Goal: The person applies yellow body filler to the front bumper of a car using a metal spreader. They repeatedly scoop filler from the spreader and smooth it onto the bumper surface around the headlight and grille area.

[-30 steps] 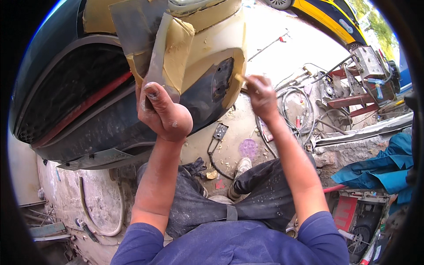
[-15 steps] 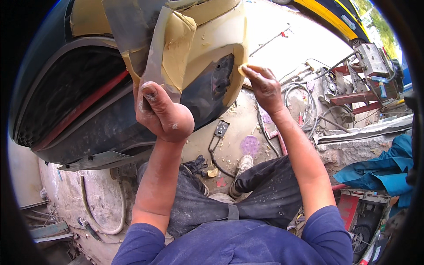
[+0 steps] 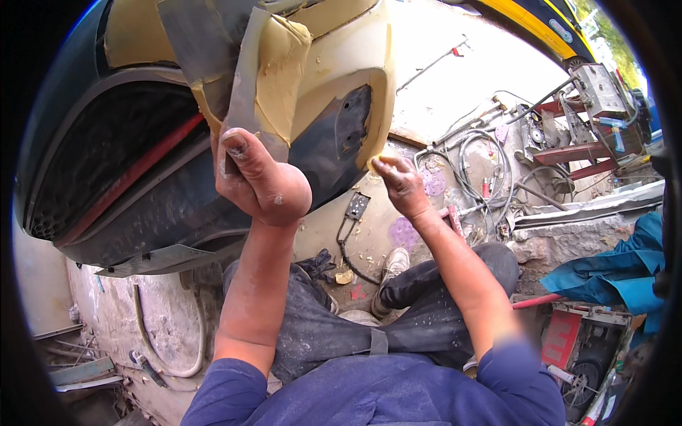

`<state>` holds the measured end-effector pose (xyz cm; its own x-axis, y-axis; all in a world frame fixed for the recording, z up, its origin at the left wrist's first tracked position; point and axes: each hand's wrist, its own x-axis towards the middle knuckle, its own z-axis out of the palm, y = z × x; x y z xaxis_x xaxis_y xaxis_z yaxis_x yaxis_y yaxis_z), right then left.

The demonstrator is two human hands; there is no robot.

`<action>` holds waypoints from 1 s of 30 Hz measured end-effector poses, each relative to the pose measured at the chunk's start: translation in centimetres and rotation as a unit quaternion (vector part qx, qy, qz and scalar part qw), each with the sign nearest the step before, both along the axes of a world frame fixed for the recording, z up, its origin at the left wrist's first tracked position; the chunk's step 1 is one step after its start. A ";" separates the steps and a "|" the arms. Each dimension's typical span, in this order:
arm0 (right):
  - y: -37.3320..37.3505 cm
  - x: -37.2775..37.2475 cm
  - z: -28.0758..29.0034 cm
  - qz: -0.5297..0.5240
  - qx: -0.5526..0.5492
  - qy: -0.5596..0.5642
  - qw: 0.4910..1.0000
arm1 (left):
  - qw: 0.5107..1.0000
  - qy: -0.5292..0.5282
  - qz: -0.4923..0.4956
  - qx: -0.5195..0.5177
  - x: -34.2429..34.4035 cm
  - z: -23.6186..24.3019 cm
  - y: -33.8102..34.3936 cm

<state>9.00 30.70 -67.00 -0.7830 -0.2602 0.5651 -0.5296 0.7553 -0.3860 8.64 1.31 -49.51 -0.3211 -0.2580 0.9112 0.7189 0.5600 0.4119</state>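
A person in a short-sleeved blue shirt [image 3: 369, 390], dust-streaked dark grey trousers [image 3: 355, 326] and a pale worn shoe [image 3: 391, 266], forearms bare, both hands grimy above the shirt.

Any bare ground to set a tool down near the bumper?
Pale ground above the bumper, up to the yellow vehicle, is bare. Hoses and cables crowd the right; scraps litter the strip below the right hand. Left hand grips the bumper.

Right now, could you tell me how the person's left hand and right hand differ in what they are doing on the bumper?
The left hand grips a flat grey board against the bumper; the right hand pinches a small yellowish pad at its lower edge. The left sits higher. Both look dusty.
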 end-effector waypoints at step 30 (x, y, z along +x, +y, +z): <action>-13.5 -4.3 16.6 -0.224 -0.255 0.081 0.937 | 0.982 -0.027 0.021 0.186 1.4 2.0 0.9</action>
